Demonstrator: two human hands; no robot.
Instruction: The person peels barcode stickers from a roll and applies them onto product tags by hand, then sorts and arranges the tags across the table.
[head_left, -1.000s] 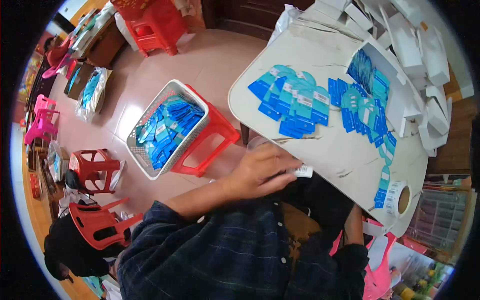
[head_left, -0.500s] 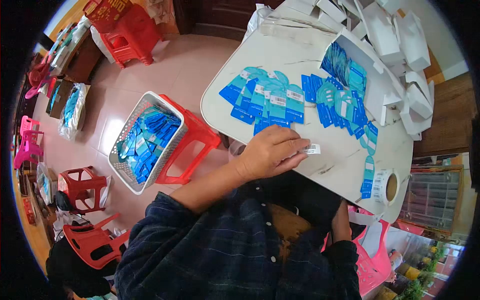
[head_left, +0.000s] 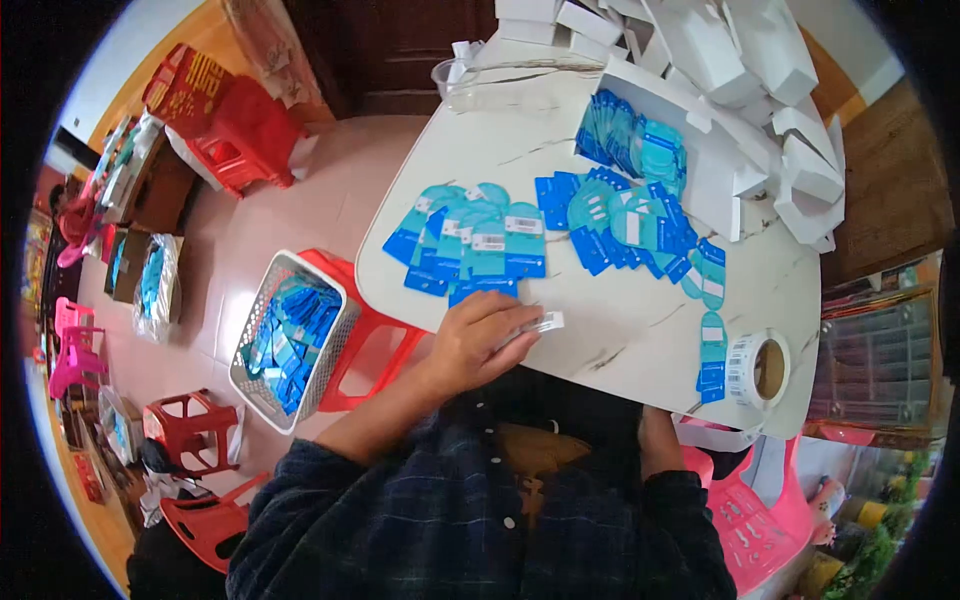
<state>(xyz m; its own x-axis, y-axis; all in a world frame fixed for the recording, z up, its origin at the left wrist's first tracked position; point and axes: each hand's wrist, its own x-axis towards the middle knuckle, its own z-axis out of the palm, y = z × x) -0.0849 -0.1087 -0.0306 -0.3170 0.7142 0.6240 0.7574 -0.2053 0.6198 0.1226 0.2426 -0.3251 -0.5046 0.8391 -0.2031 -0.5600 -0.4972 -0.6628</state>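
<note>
Cards [head_left: 462,240] on table [head_left: 640,330], left of label roll [head_left: 738,370]

1. Type of place: a room of household look arranged as a small workshop (dwelling or business premises, cannot tell which).
2. Workshop evidence: marble-patterned table [head_left: 590,345] bearing barcoded blue cards [head_left: 480,235], label roll [head_left: 741,370], heaped white boxes [head_left: 765,45]; plastic basket [head_left: 332,350] of cards.
3. Household evidence: dark wooden door [head_left: 370,50], pinkish tiled floor [head_left: 350,170], red plastic stools [head_left: 255,125].

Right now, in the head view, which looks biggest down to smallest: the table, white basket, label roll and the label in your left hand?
1. Table
2. White basket
3. Label roll
4. Small label in the left hand, partly covered
</note>
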